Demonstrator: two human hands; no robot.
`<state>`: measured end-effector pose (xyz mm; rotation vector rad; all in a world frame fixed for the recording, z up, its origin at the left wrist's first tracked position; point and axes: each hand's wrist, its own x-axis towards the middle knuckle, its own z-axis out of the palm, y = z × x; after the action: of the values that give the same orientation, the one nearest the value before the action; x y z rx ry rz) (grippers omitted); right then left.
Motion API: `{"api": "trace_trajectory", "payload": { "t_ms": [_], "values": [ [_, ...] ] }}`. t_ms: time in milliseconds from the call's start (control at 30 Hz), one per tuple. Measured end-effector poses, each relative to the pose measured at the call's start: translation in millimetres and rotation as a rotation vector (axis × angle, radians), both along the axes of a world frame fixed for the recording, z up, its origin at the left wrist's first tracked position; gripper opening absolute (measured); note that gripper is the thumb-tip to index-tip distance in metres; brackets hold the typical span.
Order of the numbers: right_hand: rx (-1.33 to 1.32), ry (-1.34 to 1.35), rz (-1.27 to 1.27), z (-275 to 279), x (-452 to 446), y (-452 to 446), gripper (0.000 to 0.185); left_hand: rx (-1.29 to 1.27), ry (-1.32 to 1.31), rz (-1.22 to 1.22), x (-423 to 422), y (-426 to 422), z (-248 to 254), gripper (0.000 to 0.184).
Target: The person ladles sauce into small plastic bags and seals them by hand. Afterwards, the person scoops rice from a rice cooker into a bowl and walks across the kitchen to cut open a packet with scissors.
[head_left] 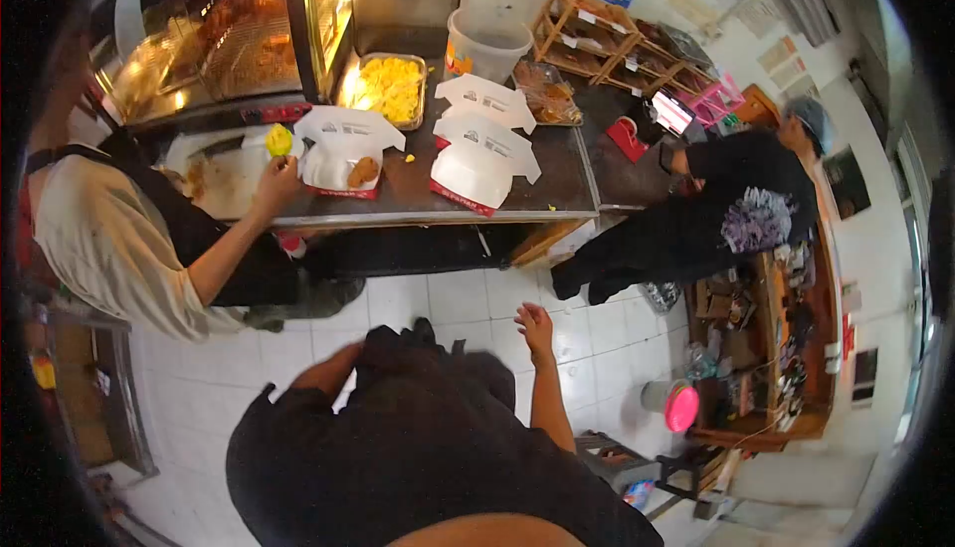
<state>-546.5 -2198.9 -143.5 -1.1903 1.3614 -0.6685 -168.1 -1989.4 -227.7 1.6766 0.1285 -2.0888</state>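
My right hand (534, 326) hangs in the air over the tiled floor, in front of my body and to the right. Its fingers are loosely apart and it holds nothing. Of my left arm, only a stretch (326, 373) shows beside my black clothing; the fingers of that hand are hidden at my waist. Both arms are apart from the counter (567, 174). On it stand open white and red cardboard boxes. The left box (333, 171) contains brown fried pieces (363, 172); no food shows in the front middle box (468, 177).
At left, a co-worker's hand (277, 187) holds something yellow (280, 140) near a box. Another person (736, 189) stands at the right counter. Behind are a lit display case (219, 50), a tray of yellow food (423, 99) and a bucket (487, 45). A pink-lidded bucket (657, 398) stands right.
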Motion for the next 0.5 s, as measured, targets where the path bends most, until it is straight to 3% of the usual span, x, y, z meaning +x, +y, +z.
{"api": "trace_trajectory", "payload": {
  "t_ms": [67, 167, 233, 333, 400, 467, 500],
  "values": [
    [-0.181, -0.003, 0.059, 20, 12, -43, 0.031, 0.137, 0.127, 0.122, 4, -44, 29, 0.078],
    [-0.539, -0.127, 0.064, 52, 15, -133, 0.029, -0.32, -0.103, 0.009, 5, -73, 30, 0.071],
    [-0.573, -0.028, 0.102, 125, 27, -195, 0.03, -0.432, -0.163, 0.124, 4, -87, 31, 0.064],
    [-0.71, 0.064, 0.073, 208, 68, -290, 0.031, -0.495, -0.223, 0.769, -13, -60, 23, 0.053],
    [-0.825, 0.083, 0.091, 226, 83, -375, 0.031, -0.417, -0.31, 1.172, -39, 6, -31, 0.051],
    [-1.041, 0.077, 0.127, 230, 105, -466, 0.033, -0.393, -0.541, 1.314, -97, 92, -74, 0.053],
    [-1.028, 0.049, 0.12, 233, 115, -509, 0.032, -0.276, -0.498, 1.382, -120, 116, -52, 0.057]
  ]
}}
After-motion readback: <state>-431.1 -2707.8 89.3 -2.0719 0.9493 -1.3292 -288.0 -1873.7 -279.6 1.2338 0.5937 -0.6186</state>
